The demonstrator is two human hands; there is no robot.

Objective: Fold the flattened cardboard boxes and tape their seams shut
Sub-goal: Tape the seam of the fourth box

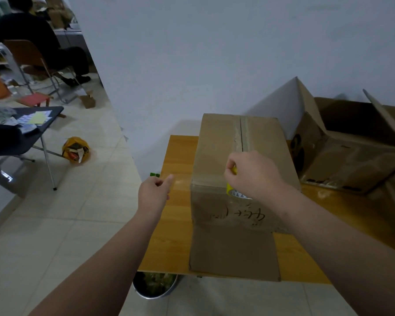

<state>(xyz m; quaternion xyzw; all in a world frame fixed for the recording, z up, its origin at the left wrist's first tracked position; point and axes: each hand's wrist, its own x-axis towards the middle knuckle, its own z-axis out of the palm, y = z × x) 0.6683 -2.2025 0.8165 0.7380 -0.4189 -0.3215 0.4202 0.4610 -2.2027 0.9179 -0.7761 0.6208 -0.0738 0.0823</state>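
A folded cardboard box (pixel 217 151) stands on the wooden table (pixel 176 224), its top seam covered by a tape strip along the far half. One flap lies flat toward me at the table's front edge. My right hand (pixel 252 174) rests on the box's near top edge, gripping a yellow tape roll (pixel 234 192) that hangs over the front face. My left hand (pixel 154 190) hovers left of the box above the table, fingers curled with thumb out, holding nothing I can see.
A second cardboard box (pixel 342 156) with open flaps lies on its side at the right. A metal bin (pixel 154 285) stands under the table's front edge. A folding table (pixel 21 133), a yellow bag (pixel 75 150) and a seated person (pixel 32 37) are at the left.
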